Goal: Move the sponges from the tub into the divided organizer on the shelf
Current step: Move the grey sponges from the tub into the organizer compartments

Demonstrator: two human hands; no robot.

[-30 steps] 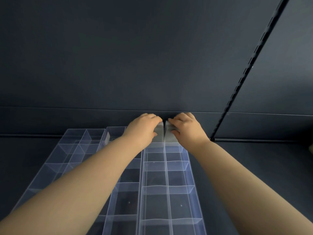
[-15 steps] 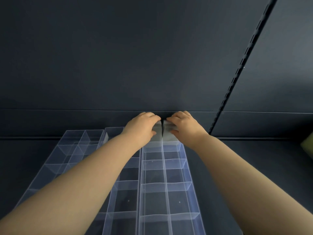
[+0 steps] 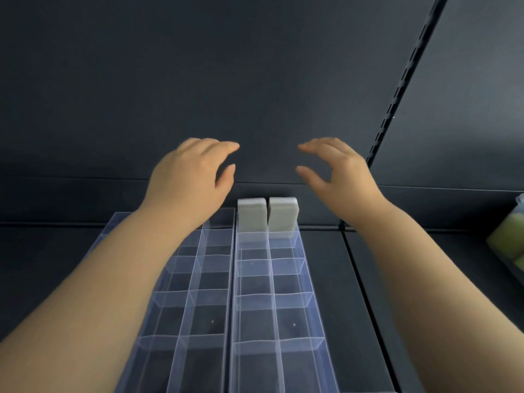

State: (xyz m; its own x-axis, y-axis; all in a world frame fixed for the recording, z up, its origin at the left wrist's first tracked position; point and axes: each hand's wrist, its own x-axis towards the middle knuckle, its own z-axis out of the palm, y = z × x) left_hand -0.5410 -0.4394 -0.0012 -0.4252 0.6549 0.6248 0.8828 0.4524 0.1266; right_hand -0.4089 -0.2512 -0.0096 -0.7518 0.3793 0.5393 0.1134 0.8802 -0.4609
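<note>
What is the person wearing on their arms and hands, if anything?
Nothing that shows. The left hand and right hand have no gloves. The left forearm and right forearm are bare to the picture's edge, with no sleeve, watch or bracelet in view. The fingers look too soft to rule out a thin ring.

Both hands let go of the two grey sponges and lifted clear, the left hand (image 3: 188, 177) and right hand (image 3: 340, 171) spreading apart with loose fingers, uncovering the left sponge (image 3: 251, 214) and right sponge (image 3: 283, 214) standing upright in the far compartments.
</note>
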